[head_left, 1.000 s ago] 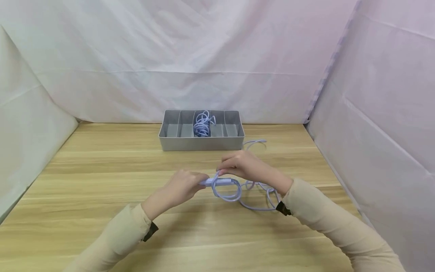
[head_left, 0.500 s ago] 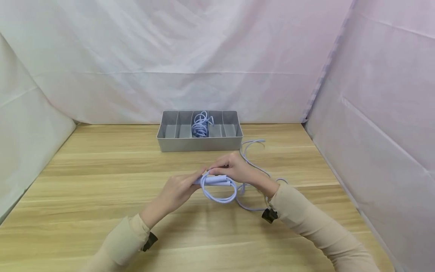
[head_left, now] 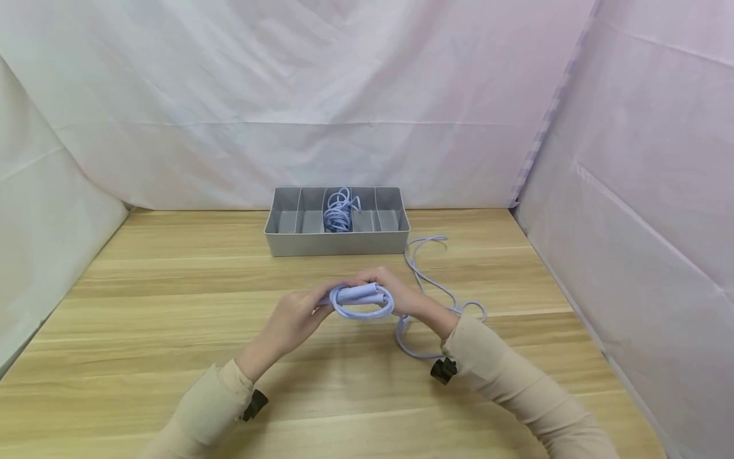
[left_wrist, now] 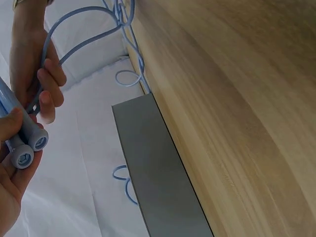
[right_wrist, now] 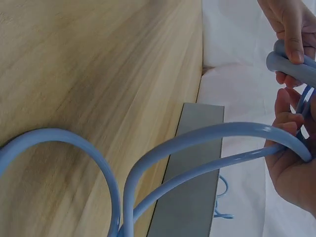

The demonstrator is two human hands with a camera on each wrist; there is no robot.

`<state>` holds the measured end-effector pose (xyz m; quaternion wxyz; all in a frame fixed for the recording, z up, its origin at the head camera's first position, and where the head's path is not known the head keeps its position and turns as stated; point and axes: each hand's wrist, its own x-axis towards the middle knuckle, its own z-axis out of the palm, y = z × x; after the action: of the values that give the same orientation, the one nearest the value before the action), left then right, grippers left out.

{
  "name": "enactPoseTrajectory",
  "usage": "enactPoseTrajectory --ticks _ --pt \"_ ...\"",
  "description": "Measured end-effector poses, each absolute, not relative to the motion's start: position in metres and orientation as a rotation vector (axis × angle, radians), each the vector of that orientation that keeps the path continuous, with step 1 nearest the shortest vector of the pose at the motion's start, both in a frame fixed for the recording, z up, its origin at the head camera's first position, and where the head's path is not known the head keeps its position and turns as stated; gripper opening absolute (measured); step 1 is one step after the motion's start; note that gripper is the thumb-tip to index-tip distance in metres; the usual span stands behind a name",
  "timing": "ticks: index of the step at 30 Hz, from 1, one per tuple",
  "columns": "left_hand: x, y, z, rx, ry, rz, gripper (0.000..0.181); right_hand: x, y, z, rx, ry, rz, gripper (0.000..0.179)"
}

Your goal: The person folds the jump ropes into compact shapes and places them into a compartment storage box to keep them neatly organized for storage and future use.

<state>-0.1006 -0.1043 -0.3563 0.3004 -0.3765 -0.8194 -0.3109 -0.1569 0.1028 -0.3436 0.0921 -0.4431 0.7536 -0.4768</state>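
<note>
Two pale blue jump rope handles (head_left: 360, 294) lie side by side above the table. My left hand (head_left: 294, 320) grips them at one end, its thumb across them in the left wrist view, where the round handle ends (left_wrist: 38, 140) stick out. Loops of the rope's cord (head_left: 362, 315) go round the handles. My right hand (head_left: 394, 292) is close behind the handles, partly hidden by them in the head view. In the right wrist view its curled fingers (right_wrist: 286, 116) hold the cord, which runs from the palm down to the table.
The loose cord (head_left: 424, 275) curves over the wooden table (head_left: 172, 319) at right. At the back stands a grey divided tray (head_left: 338, 245); another blue coiled rope (head_left: 339, 214) sits in its middle compartment. White cloth (head_left: 344, 95) hangs behind and at both sides.
My right hand has moved left and gone behind the handles, drawing the cord round them. The loop has become smaller. The handles have shifted slightly left and up in my left hand.
</note>
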Motion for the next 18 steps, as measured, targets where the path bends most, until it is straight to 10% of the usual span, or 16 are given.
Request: enactPoseTrajectory --ticks 8,18 --pt "-0.106 -0.117 -0.348 -0.717 -2.093 -1.087 0.044 -0.159 0.112 -0.345 -0.791 1.936 -1.585 0.026" --pt "-0.107 -0.142 -0.326 -0.378 -1.979 -1.484 0.04 -0.165 0.139 -0.348 -0.819 2.013 -1.505 0.028"
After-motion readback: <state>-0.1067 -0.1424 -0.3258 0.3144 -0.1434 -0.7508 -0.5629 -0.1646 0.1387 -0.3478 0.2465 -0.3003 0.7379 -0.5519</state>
